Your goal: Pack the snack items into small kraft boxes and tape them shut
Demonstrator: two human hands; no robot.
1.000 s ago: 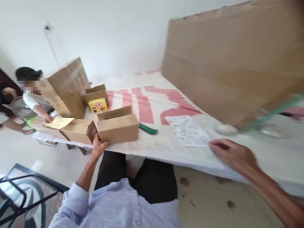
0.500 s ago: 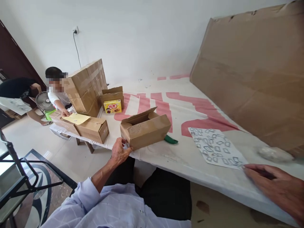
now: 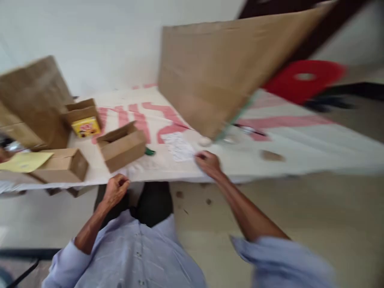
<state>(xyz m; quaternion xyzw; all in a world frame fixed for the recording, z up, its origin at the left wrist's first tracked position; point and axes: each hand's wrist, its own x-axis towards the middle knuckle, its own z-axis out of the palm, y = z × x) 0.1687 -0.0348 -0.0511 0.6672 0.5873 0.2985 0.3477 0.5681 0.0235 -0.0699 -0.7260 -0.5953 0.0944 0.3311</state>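
Head view | step, we judge: handling marked sheet [image 3: 179,147] on bench [image 3: 306,154] | right hand [image 3: 209,163] at sheet's corner, left hand [image 3: 115,190] curled near open box [image 3: 125,147]; we cannot tell either's grasp | lifting would need a sure pinch

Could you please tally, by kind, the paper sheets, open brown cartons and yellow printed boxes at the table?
Paper sheets: 2 (white sheet, yellow sheet)
Open brown cartons: 2 (nearer carton, farther carton)
Yellow printed box: 1
Total: 5
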